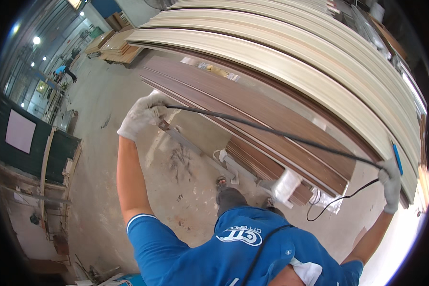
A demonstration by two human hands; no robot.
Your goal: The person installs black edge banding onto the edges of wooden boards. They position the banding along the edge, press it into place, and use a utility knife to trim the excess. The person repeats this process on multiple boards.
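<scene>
A black cord (pixel 271 131) is stretched between my two arms, which are spread wide. My left hand (pixel 145 114), in a white work glove, is closed round its left end. At the right, my gloved right hand (pixel 391 186) grips the cord too. From there a thinner length (pixel 350 194) hangs and curls down by the lower boards. Beside the right fingers a slim blue piece (pixel 397 159) stands up; whether that hand holds it I cannot tell. Beneath the cord lie long brown profiled boards (pixel 252 102). Long cream boards (pixel 291 59) are stacked on the far side, next to my right hand.
A grey metal bar (pixel 195 150) of a low frame crosses near my feet, with wrapped white plastic (pixel 287 186) at the boards' near end. Flat panels (pixel 117 45) are piled at the back left. Far left, a person in blue (pixel 62 70) bends over.
</scene>
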